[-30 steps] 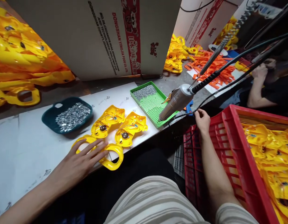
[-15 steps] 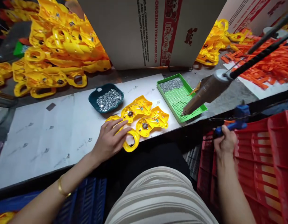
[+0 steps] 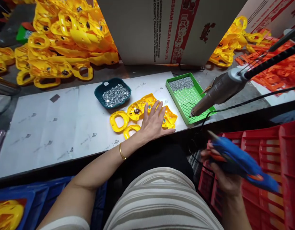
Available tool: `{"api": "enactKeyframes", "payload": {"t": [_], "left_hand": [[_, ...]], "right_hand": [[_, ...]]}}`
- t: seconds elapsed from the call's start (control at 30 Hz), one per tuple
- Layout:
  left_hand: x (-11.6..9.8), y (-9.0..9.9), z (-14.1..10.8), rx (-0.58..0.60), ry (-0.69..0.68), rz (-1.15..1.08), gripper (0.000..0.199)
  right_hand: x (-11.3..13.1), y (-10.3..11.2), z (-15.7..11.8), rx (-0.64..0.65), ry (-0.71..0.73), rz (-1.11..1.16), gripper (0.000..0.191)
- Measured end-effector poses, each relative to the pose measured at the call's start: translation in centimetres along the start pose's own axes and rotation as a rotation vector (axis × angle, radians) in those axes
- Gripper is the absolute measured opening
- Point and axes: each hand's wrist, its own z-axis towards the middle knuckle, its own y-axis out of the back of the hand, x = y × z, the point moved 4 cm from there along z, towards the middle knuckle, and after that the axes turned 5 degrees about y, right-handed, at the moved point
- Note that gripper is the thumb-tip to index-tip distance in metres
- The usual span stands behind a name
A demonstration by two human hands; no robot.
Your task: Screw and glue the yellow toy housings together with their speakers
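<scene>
Two yellow plastic shell halves with ring handles lie open side up on the white-covered worktop. The farther shell [image 3: 143,107] shows a round metal part and thin wires inside. My left hand [image 3: 153,123] lies spread over the nearer shell [image 3: 170,117], fingers stretched out, hiding most of its inside. Its ring handle [image 3: 131,130] shows past my wrist. Off the worktop's front edge at the right, my right hand [image 3: 227,179] is wrapped round a blue glue gun [image 3: 243,158] with an orange trigger, blurred by motion. The gun's pale tip points up and left.
A dark green tray [image 3: 115,94] and a green mesh basket [image 3: 180,83] hold small screws. A hanging electric screwdriver [image 3: 214,91] reaches into the basket. A black cord [image 3: 243,103] crosses the right side. Red crates [image 3: 259,140], a carton [image 3: 142,32] and piled yellow shells [image 3: 63,48] stand around.
My left hand has moved right, from the ring handles onto the nearer shell. The glue gun in my right hand has come closer and swung round, its tip now toward the worktop.
</scene>
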Motion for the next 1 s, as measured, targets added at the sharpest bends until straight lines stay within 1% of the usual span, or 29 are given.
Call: {"api": "enactKeyframes", "payload": {"t": [0.03, 0.07, 0.1, 0.17, 0.23, 0.33, 0.4, 0.47, 0.53, 0.63, 0.83, 1.0], "left_hand": [[0.1, 0.1, -0.3, 0.019, -0.006, -0.004, 0.092], [0.2, 0.3, -0.7, 0.037, -0.012, -0.007, 0.089], [0.2, 0.5, -1.1, 0.053, -0.016, -0.009, 0.086], [0.4, 1.1, -2.0, 0.080, -0.022, -0.011, 0.081], [0.6, 1.6, -2.8, 0.095, -0.029, -0.019, 0.082], [0.8, 1.8, -3.6, 0.079, -0.053, -0.048, 0.093], [0.9, 1.6, -3.5, 0.028, -0.056, -0.062, 0.103], [0.9, 1.1, -3.3, -0.027, -0.044, -0.062, 0.107], [0.8, 0.6, -2.9, -0.047, -0.028, -0.051, 0.104], [0.5, 0.1, -2.6, -0.016, -0.013, -0.029, 0.096], [0.0, 0.2, -2.7, -0.009, 0.017, -0.011, 0.092], [0.0, 0.1, -2.7, -0.004, 0.026, -0.004, 0.093]], "right_hand": [[-0.6, -1.1, 0.1, 0.110, -0.050, 0.000, 0.018], [-1.0, -2.2, 0.3, 0.193, -0.084, 0.007, 0.019], [-1.3, -3.1, 0.6, 0.251, -0.114, 0.021, 0.020], [-1.5, -4.5, 1.3, 0.276, -0.142, 0.077, 0.024], [-1.3, -5.1, 2.0, 0.257, -0.154, 0.136, 0.026], [-1.2, -5.3, 2.6, 0.273, -0.190, 0.152, 0.023], [-1.3, -5.2, 2.8, 0.299, -0.233, 0.143, 0.026], [-1.6, -5.2, 2.9, 0.313, -0.291, 0.143, 0.031], [-1.8, -5.2, 3.0, 0.318, -0.341, 0.143, 0.035], [-1.8, -5.3, 3.2, 0.332, -0.377, 0.126, 0.037], [-1.6, -5.2, 3.4, 0.389, -0.414, 0.094, 0.040], [-1.9, -5.1, 3.4, 0.402, -0.438, 0.060, 0.041]]}}
